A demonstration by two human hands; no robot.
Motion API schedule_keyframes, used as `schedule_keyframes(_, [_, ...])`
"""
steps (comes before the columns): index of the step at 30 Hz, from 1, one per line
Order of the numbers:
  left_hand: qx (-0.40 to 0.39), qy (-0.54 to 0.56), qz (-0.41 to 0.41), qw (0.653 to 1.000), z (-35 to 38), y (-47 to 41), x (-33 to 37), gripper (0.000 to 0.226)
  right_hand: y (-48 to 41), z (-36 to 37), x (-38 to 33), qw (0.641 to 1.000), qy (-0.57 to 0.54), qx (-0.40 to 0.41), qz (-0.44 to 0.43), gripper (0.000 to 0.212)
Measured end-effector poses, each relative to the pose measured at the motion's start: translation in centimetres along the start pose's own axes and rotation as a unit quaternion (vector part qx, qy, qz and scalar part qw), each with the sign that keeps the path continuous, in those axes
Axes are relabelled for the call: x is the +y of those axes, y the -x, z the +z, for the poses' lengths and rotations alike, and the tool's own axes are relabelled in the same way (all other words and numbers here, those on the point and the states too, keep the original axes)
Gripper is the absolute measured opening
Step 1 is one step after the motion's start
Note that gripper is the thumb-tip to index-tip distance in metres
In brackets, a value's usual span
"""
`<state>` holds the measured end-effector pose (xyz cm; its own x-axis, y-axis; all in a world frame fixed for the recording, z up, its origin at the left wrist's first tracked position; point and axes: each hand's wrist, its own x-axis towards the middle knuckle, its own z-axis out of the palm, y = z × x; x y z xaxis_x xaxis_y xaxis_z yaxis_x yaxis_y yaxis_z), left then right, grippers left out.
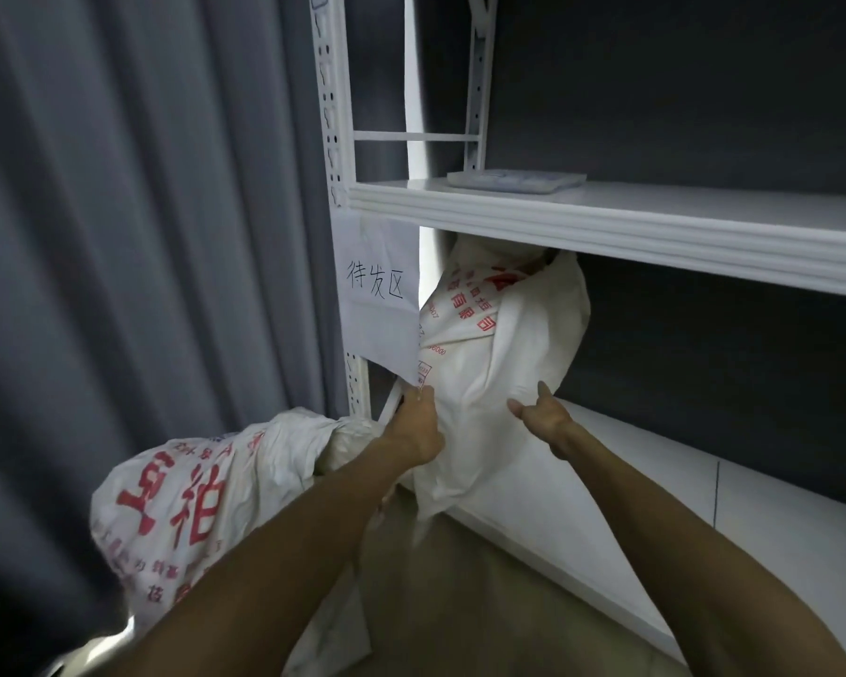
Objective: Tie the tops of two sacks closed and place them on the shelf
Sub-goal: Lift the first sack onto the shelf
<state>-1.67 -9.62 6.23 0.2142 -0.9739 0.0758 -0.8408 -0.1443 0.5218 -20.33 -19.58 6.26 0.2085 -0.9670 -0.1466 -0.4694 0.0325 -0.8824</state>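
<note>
A white sack (504, 344) with red print stands upright on the lower shelf (655, 486) of a white metal rack, its top reaching the underside of the shelf above. My left hand (413, 425) grips the sack's cloth low on its left side. My right hand (540, 417) grips the cloth on the sack's lower right, thumb raised. A second white sack (191, 510) with large red characters lies on the floor to the left, below my left forearm.
The upper shelf (606, 222) carries a flat white device (516, 180). A paper label (379, 295) with handwriting hangs on the rack's left post (335, 114). Grey curtains (142, 212) hang at the left. Beige floor lies below.
</note>
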Motion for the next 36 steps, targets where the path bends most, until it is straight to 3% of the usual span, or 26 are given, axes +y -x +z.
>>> schedule_keyframes(8, [-0.021, 0.102, -0.071, 0.992, 5.4, -4.7, -1.7, 0.090, -5.7, -0.8, -0.3, 0.999, -0.001, 0.028, 0.026, 0.094])
schedule_keyframes(13, [0.008, 0.163, -0.148, 0.976, 9.3, -10.3, -3.8, 0.123, -11.6, 0.1, 0.3, 0.998, -0.034, 0.026, 0.042, 0.126])
schedule_keyframes(16, [-0.006, 0.183, -0.181, 0.966, 11.3, -13.1, -4.9, 0.131, -14.4, 1.5, -0.2, 0.999, -0.036, 0.023, 0.018, 0.135])
schedule_keyframes(19, [-0.001, 0.227, -0.200, 0.953, 13.1, -15.3, -5.4, 0.124, -16.9, 2.5, -0.4, 0.999, -0.041, 0.029, -0.006, 0.139])
schedule_keyframes(22, [0.052, 0.188, -0.206, 0.959, 14.6, -16.4, -4.8, 0.117, -18.8, 3.2, -0.1, 0.997, -0.056, 0.037, -0.038, 0.141])
schedule_keyframes(25, [0.028, 0.102, -0.116, 0.988, 16.4, -16.1, -2.6, 0.080, -20.0, 3.1, -0.1, 0.997, -0.041, 0.037, -0.055, 0.137])
schedule_keyframes(29, [0.028, 0.272, -0.110, 0.956, 17.1, -14.5, -0.9, 0.068, -20.5, 1.5, -0.8, 0.995, 0.001, 0.020, -0.102, 0.129])
schedule_keyframes(36, [0.069, 0.392, -0.122, 0.909, 15.1, -14.4, -7.1, 0.064, -19.8, 4.9, -0.4, 0.988, 0.083, 0.008, -0.130, 0.116])
